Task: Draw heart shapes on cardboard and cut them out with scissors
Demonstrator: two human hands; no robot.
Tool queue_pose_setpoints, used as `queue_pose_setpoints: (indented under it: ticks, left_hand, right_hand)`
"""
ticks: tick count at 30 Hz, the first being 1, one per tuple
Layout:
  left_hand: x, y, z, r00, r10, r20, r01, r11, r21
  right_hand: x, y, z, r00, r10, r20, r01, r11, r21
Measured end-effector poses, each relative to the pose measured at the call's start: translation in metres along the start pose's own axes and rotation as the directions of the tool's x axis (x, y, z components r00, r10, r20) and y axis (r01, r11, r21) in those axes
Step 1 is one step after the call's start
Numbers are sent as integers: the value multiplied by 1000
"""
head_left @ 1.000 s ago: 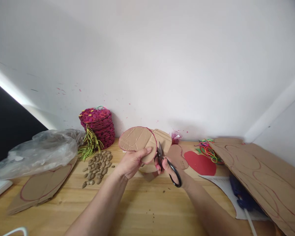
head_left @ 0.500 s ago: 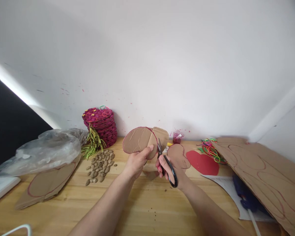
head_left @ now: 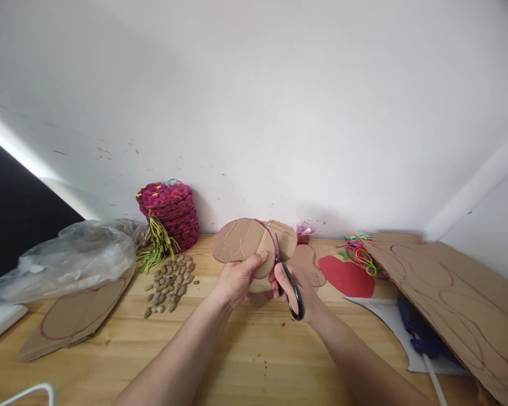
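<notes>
The left forearm [head_left: 182, 345] runs toward one o'clock, the right forearm [head_left: 353, 352] toward eleven. The left hand [head_left: 233, 283] pinches, its thumb [head_left: 256, 261] laid flat toward two o'clock. The right hand [head_left: 309, 294] grips close beside it, fingers [head_left: 276, 286] curled, thumb [head_left: 281, 271] uppermost. Both forearms are bare.

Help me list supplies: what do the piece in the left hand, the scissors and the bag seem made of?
Piece: matte cardboard, judging by its brown, creased face. Scissors: grey blades with a slight sheen, probably steel; glossy black handle loop, perhaps plastic. Bag: thin plastic film, likely, from its cloudy translucence and shiny crinkles.
</notes>
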State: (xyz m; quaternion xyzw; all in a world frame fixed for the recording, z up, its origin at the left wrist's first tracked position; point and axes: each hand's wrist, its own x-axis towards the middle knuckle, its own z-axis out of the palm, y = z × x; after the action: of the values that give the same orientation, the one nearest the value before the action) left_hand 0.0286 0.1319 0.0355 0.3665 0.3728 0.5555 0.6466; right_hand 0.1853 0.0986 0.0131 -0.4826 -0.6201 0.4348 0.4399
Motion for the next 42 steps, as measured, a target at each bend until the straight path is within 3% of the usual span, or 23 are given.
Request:
queue_pose_setpoints:
  ticks: [15, 42]
  left_hand:
    - [-6, -8, 8, 999, -45, 3, 45, 998, -45]
    - [-5, -6, 5, 999, -22, 48, 24, 999, -34]
  right_hand:
    - [-1, 4, -1, 996, -88, -34, 85, 992, -90]
    - [0, 7, 7, 999, 32, -31, -29, 996, 82]
